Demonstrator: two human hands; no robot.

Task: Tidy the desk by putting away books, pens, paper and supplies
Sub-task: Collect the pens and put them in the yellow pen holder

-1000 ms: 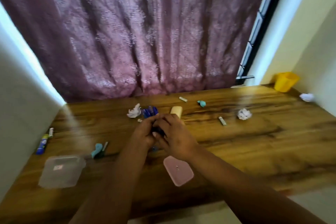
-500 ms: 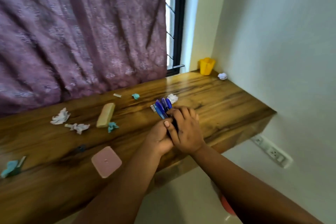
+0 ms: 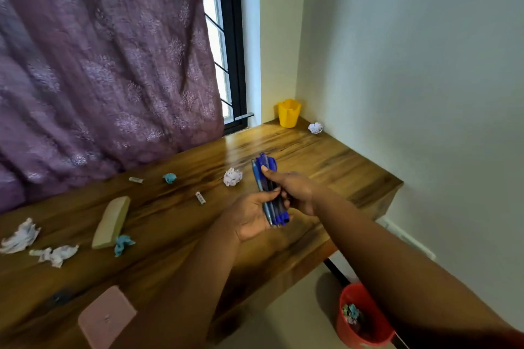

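From the head view, both hands were over the bench (image 3: 354,167), sharing a bundle of blue pens (image 3: 269,193): the left hand (image 3: 249,221) cupped the lower ends, fingers curled round them, while the right hand (image 3: 295,187) pinched the bundle higher up, thumb pressed along the barrels. Each grip was closed on the pens, neither hand free. The yellow pen cup (image 3: 288,112) stood well apart in the far corner against the wall, nothing visible inside it from here. Judging by that, the pens were gathered but not put away, and plenty was left: crumpled white paper (image 3: 232,177) just beside the pens, another ball (image 3: 315,127) near the cup, more scraps (image 3: 19,236) at the left, teal bits (image 3: 169,177), a tan block that looked like an eraser (image 3: 111,222), a small white stick (image 3: 200,197), a pink pad (image 3: 106,317) at the near edge. A red bin (image 3: 365,317) on the floor already held some scraps. Nothing seemed to block the way to the cup
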